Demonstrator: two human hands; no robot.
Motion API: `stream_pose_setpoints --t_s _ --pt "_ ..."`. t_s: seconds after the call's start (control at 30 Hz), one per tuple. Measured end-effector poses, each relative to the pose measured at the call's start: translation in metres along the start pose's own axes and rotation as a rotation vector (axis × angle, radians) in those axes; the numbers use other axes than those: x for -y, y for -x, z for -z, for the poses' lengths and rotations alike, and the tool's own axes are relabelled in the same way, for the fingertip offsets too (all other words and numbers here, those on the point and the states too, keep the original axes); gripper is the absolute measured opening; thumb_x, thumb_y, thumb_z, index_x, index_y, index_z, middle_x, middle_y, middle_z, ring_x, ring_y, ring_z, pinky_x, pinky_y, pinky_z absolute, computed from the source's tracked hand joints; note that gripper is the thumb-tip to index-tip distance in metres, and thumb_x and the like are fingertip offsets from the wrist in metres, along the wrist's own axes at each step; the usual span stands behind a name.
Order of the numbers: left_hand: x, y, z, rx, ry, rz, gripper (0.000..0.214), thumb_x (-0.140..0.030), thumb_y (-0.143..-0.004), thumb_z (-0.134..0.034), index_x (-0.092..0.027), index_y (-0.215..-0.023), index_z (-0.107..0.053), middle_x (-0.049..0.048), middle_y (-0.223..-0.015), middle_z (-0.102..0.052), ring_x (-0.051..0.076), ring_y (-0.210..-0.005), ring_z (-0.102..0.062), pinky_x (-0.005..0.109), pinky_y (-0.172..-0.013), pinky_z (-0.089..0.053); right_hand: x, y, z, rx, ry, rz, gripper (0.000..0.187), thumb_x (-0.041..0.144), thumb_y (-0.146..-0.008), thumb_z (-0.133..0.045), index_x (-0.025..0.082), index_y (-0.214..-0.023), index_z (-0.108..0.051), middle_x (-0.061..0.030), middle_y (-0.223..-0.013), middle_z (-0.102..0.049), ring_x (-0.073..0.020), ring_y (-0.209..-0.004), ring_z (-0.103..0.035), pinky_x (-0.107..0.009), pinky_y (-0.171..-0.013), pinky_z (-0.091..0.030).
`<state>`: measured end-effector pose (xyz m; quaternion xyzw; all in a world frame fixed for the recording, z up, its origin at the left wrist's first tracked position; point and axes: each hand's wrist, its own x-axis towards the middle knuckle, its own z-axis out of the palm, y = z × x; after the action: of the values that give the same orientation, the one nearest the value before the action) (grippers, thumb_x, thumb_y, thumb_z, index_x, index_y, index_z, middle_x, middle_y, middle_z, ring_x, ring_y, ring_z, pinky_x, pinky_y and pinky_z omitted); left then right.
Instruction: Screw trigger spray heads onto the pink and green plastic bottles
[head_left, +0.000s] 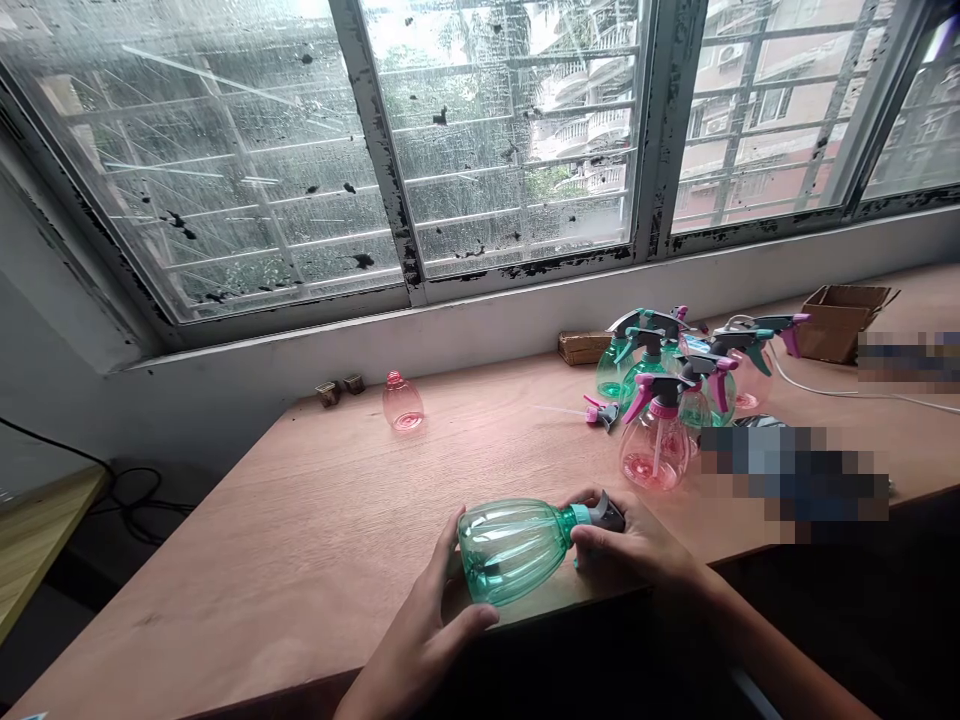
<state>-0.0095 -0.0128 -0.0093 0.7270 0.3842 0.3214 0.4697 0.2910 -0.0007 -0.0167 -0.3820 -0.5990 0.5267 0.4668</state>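
Observation:
A clear green spray bottle (514, 550) lies on its side in the air near the table's front edge, its base to the left. My left hand (431, 610) cups that base, thumb below and fingers behind. Around the grey and teal spray head (600, 515) my right hand (630, 540) is closed at the neck; some of its fingers are hidden. Farther right stands a pink spray bottle (656, 450) with a pink and grey trigger. A loose pink and grey spray head (602, 412) with a thin tube lies behind the green bottle.
Several green and pink spray bottles (645, 365) crowd the right. A pink bottle without a head (403, 402) stands back left. By the wall are a cardboard box (836, 325), a brown block (583, 348) and a white cable (840, 392). The wooden table (300, 540) runs below windows.

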Motion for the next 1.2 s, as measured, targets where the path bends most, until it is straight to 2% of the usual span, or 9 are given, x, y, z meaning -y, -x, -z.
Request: stream_pose_setpoints --t_s 0.27,0.37,0.57,0.73,0.83,0.9,1.0,1.07,1.2 --pt "-0.007 -0.002 0.000 -0.039 -0.029 0.001 0.075 -0.042 -0.092 -0.065 -0.031 -0.155 -0.025 0.0071 -0.162 -0.032 0.033 -0.149 -0.030 0.048 -0.123 -0.026 0.001 0.000 0.000 -0.018 0.028 0.015 0.042 0.048 -0.079 -0.079 0.017 -0.103 -0.065 -0.0036 -0.079 -0.072 -0.0231 -0.071 -0.072 -0.033 -0.068 -0.057" --pt "-0.010 -0.003 -0.001 -0.040 -0.013 0.005 0.071 -0.043 -0.092 -0.065 -0.030 -0.152 -0.029 0.0079 -0.158 -0.040 0.032 -0.145 -0.036 0.046 -0.120 -0.032 0.000 -0.001 0.000 -0.022 0.038 0.021 0.044 0.049 -0.078 -0.080 0.017 -0.105 -0.065 -0.0039 -0.081 -0.073 -0.0240 -0.074 -0.073 -0.034 -0.070 -0.058" --pt "-0.015 -0.003 -0.003 -0.034 -0.015 0.004 0.069 -0.039 -0.092 -0.067 -0.032 -0.150 -0.029 0.0084 -0.156 -0.042 0.032 -0.143 -0.040 0.046 -0.119 -0.034 -0.003 -0.002 -0.001 -0.014 -0.015 0.018 0.045 0.049 -0.078 -0.080 0.018 -0.105 -0.063 -0.0021 -0.077 -0.072 -0.0225 -0.067 -0.074 -0.033 -0.065 -0.058" --pt "-0.015 -0.002 -0.003 -0.016 -0.026 0.018 0.083 -0.032 -0.089 -0.071 -0.038 -0.154 -0.019 0.0083 -0.156 -0.041 0.032 -0.141 -0.043 0.049 -0.118 -0.035 -0.004 -0.002 0.000 -0.014 -0.020 0.026 0.040 0.044 -0.080 -0.080 0.017 -0.103 -0.062 -0.0014 -0.076 -0.071 -0.0203 -0.065 -0.073 -0.030 -0.064 -0.058" --pt "-0.014 -0.001 -0.004 -0.007 -0.010 0.020 0.086 -0.029 -0.094 -0.063 -0.043 -0.156 -0.005 0.0062 -0.158 -0.039 0.030 -0.142 -0.042 0.051 -0.120 -0.030 -0.004 -0.002 0.000 -0.002 -0.041 0.016 0.039 0.043 -0.081 -0.080 0.018 -0.103 -0.062 -0.0004 -0.073 -0.071 -0.0200 -0.065 -0.072 -0.030 -0.065 -0.057" --pt "-0.015 -0.001 -0.005 0.006 0.005 0.019 0.085 -0.029 -0.097 -0.058 -0.043 -0.156 0.002 0.0065 -0.160 -0.037 0.030 -0.144 -0.040 0.052 -0.121 -0.027 -0.004 -0.001 0.001 0.001 -0.044 0.013 0.038 0.043 -0.081 -0.079 0.017 -0.104 -0.062 -0.0004 -0.073 -0.072 -0.0199 -0.066 -0.072 -0.030 -0.065 -0.056" --pt "-0.013 -0.001 -0.005 0.012 0.027 0.021 0.094 -0.029 -0.094 -0.063 -0.040 -0.156 0.007 0.0065 -0.163 -0.031 0.030 -0.147 -0.034 0.051 -0.122 -0.023 -0.004 -0.001 0.000 0.004 -0.038 0.020 0.037 0.041 -0.082 -0.079 0.017 -0.105 -0.062 -0.0005 -0.073 -0.072 -0.0195 -0.066 -0.072 -0.030 -0.066 -0.056" --pt "-0.011 -0.001 -0.003 0.005 0.034 0.026 0.098 -0.032 -0.091 -0.068 -0.038 -0.157 0.005 0.0062 -0.165 -0.026 0.030 -0.149 -0.030 0.050 -0.123 -0.022 -0.003 -0.001 0.000 0.008 -0.035 0.031 0.036 0.040 -0.082 -0.079 0.017 -0.104 -0.063 -0.0006 -0.073 -0.072 -0.0194 -0.066 -0.071 -0.030 -0.065 -0.056" --pt "-0.008 -0.001 0.000 0.004 -0.015 0.041 0.084 -0.038 -0.092 -0.066 -0.029 -0.158 -0.016 0.0074 -0.166 -0.023 0.031 -0.151 -0.022 0.048 -0.125 -0.018 -0.003 0.000 -0.001 0.005 -0.030 0.058 0.034 0.040 -0.083 -0.078 0.016 -0.103 -0.063 -0.0010 -0.072 -0.072 -0.0188 -0.064 -0.071 -0.029 -0.063 -0.056"
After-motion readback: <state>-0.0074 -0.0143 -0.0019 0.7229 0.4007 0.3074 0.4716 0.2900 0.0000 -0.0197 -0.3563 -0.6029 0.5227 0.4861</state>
